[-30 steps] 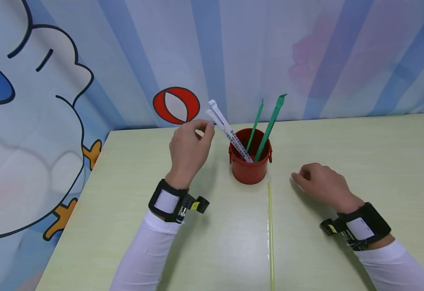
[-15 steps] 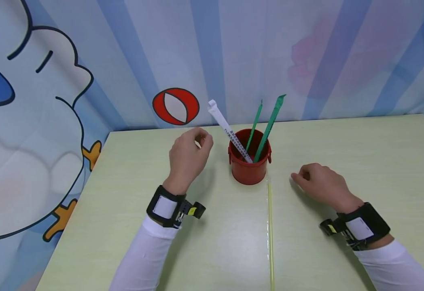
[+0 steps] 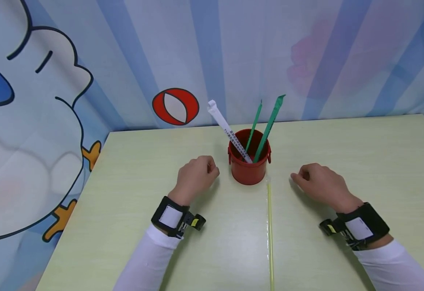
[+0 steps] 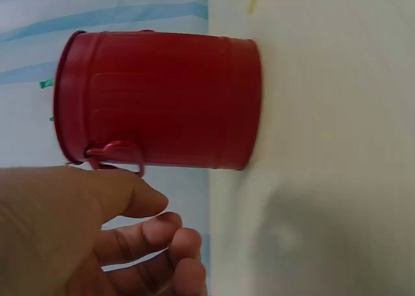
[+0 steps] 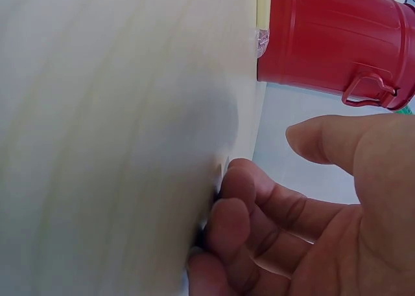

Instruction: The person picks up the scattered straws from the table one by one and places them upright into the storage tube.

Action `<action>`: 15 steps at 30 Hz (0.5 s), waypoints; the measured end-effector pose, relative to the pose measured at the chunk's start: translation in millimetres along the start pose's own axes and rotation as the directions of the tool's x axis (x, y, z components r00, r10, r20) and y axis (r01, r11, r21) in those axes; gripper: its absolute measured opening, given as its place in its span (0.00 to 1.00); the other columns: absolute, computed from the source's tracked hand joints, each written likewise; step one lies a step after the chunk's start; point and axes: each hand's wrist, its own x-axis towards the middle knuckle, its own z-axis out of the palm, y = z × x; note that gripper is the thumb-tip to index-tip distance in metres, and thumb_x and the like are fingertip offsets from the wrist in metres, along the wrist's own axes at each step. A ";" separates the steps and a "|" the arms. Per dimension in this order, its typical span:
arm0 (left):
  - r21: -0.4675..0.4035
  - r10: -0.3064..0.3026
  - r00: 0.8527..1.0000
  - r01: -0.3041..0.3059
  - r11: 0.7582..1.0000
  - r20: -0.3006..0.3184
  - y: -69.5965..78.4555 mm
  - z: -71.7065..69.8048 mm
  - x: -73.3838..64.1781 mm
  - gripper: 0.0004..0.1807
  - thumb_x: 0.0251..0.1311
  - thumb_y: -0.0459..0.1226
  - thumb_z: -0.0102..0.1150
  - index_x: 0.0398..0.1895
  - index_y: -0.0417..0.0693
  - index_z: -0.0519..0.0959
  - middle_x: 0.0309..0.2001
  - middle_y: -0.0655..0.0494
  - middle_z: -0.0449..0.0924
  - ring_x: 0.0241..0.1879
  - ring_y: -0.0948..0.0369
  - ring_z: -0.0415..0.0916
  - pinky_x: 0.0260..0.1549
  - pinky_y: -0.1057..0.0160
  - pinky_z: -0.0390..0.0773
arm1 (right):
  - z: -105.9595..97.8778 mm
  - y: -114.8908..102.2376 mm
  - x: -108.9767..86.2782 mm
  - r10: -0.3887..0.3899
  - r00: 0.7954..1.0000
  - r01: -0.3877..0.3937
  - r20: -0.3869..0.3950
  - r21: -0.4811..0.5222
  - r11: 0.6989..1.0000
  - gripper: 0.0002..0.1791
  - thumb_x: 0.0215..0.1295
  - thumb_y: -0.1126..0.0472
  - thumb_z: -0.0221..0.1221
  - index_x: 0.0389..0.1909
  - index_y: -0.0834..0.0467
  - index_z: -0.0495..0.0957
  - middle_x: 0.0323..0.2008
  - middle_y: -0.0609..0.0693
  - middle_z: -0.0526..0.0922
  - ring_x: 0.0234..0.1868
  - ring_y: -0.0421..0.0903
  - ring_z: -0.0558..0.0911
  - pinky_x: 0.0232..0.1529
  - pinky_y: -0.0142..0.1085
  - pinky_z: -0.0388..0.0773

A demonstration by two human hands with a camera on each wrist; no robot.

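A small red bucket [image 3: 248, 171] stands upright on the table, holding a straw in a printed white wrapper [image 3: 230, 131] and two green-wrapped straws, a thick one [image 3: 270, 127] and a thin one [image 3: 254, 123]. Just left of the bucket is my left hand [image 3: 196, 178], fingers loosely curled; the left wrist view shows nothing between thumb and fingers, near the bucket's side handle [image 4: 117, 157]. My right hand [image 3: 321, 184] rests on the table to the right, fingers loosely bent and holding nothing. From the bucket's base toward me lies a yellow straw [image 3: 270, 234] in a clear wrapper.
The pale table [image 3: 379, 161] ends at the back against a blue striped curtain [image 3: 248, 52] with a printed red and white ball [image 3: 175, 106]. A cartoon figure [image 3: 26, 161] is printed on the left side.
My left hand has drawn back from beside the white straw tops, down toward me. Two white-wrapped straws showed side by side earlier; now one shows. The right hand stays put.
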 end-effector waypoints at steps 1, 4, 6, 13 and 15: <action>0.003 -0.002 1.000 0.002 1.000 0.016 -0.6 2.0 -1.1 0.08 0.57 0.41 0.49 0.23 0.52 0.71 0.17 0.58 0.69 0.19 0.61 0.68 0.18 0.62 0.65 | 0.0 0.0 0.1 -0.001 1.000 0.001 -0.001 0.000 1.000 0.15 0.62 0.50 0.50 0.27 0.57 0.74 0.16 0.48 0.67 0.19 0.45 0.67 0.19 0.37 0.61; 0.009 -0.002 0.999 0.002 1.000 0.046 -3.0 7.3 -3.5 0.08 0.57 0.41 0.49 0.22 0.52 0.71 0.16 0.58 0.68 0.20 0.61 0.67 0.18 0.62 0.64 | -0.3 -0.2 0.1 -0.007 1.000 0.007 -0.008 -0.002 1.000 0.15 0.62 0.50 0.50 0.25 0.57 0.73 0.16 0.48 0.67 0.19 0.45 0.67 0.19 0.37 0.61; 0.017 0.000 0.998 -0.001 1.000 0.058 -4.5 10.1 -4.8 0.09 0.57 0.40 0.49 0.21 0.52 0.71 0.16 0.58 0.67 0.20 0.61 0.67 0.18 0.62 0.63 | -0.5 -0.5 -0.1 -0.011 1.000 0.011 -0.011 -0.003 1.000 0.15 0.62 0.50 0.50 0.25 0.57 0.73 0.15 0.48 0.67 0.19 0.45 0.67 0.19 0.37 0.61; 0.044 0.024 0.996 -0.027 0.999 0.085 -6.9 18.1 -6.8 0.08 0.54 0.38 0.49 0.19 0.54 0.73 0.14 0.60 0.65 0.20 0.62 0.66 0.18 0.62 0.64 | -0.7 -2.3 -1.6 -0.009 1.000 0.009 -0.004 -0.005 1.000 0.15 0.62 0.49 0.50 0.25 0.57 0.73 0.16 0.48 0.67 0.19 0.45 0.67 0.19 0.37 0.61; 0.041 0.025 0.995 -0.029 0.999 0.095 -7.0 19.9 -6.9 0.08 0.54 0.38 0.49 0.19 0.54 0.74 0.14 0.60 0.65 0.20 0.62 0.66 0.18 0.62 0.64 | -0.7 -3.1 -2.0 -0.009 1.000 0.009 -0.002 -0.003 1.000 0.16 0.62 0.49 0.50 0.25 0.57 0.73 0.16 0.48 0.67 0.19 0.45 0.67 0.19 0.37 0.61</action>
